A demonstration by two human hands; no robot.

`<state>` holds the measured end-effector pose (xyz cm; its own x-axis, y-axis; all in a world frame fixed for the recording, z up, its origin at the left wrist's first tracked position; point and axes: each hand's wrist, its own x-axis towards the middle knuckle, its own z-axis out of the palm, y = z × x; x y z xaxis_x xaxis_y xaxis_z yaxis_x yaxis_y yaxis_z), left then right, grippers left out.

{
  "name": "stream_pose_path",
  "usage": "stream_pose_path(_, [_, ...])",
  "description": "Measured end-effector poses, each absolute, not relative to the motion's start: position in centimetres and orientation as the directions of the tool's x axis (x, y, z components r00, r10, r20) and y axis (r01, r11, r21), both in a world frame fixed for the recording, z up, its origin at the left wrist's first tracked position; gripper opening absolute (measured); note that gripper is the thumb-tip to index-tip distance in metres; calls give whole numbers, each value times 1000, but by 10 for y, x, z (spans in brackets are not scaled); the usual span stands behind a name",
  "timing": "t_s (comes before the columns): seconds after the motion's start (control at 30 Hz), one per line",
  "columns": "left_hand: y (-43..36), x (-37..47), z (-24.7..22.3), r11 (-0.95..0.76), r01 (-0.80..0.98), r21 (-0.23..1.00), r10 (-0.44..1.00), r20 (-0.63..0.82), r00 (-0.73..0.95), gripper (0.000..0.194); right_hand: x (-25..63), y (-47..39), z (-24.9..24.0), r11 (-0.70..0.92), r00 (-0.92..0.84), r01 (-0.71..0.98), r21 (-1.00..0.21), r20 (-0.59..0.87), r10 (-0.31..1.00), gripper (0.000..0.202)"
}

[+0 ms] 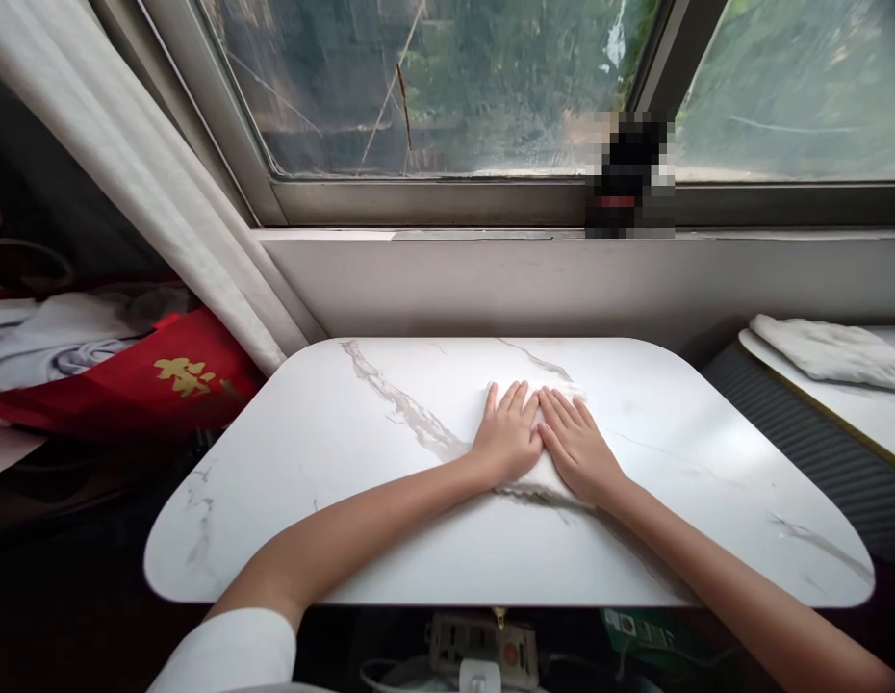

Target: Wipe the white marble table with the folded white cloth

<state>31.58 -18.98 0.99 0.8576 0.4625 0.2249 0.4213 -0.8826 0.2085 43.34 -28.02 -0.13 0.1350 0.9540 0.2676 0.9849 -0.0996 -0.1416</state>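
Note:
A folded white cloth (545, 478) lies on the white marble-patterned table (390, 539), a little right of its middle. My left hand (510, 433) rests palm down on the cloth, its fingers stretched out and pointing away from me. Beside it my right hand (575, 441) is also flat on the cloth with its fingers extended. The two hands meet at the thumbs and cover most of the cloth. Only its edges show around them.
A window (433, 96) stands behind the table above a pale wall. On the left are a white curtain (151, 183) and a red bag (180, 375) with clothes. Another white cloth (837, 351) lies at right. A power strip (483, 650) sits under the table's front edge.

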Motion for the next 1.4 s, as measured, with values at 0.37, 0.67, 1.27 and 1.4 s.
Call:
stream_pose_path(0.37, [-283, 271, 19, -930, 221, 295, 284, 189, 940, 57, 390, -394, 7, -65, 127, 974, -219, 285, 950, 64])
stream_pose_path(0.67, [-258, 292, 17, -927, 236, 291, 298, 192, 935, 58, 413, -364, 10, -180, 242, 932, -315, 170, 955, 55])
stream_pose_path(1.27, [-83, 444, 7, -829, 512, 225, 556, 228, 799, 47, 550, -156, 4, -276, 319, 939, -204, 224, 921, 55])
stream_pose_path(1.4, [-81, 454, 6, -822, 525, 221, 568, 236, 789, 47, 559, -152, 3, -263, 308, 944, -199, 248, 919, 54])
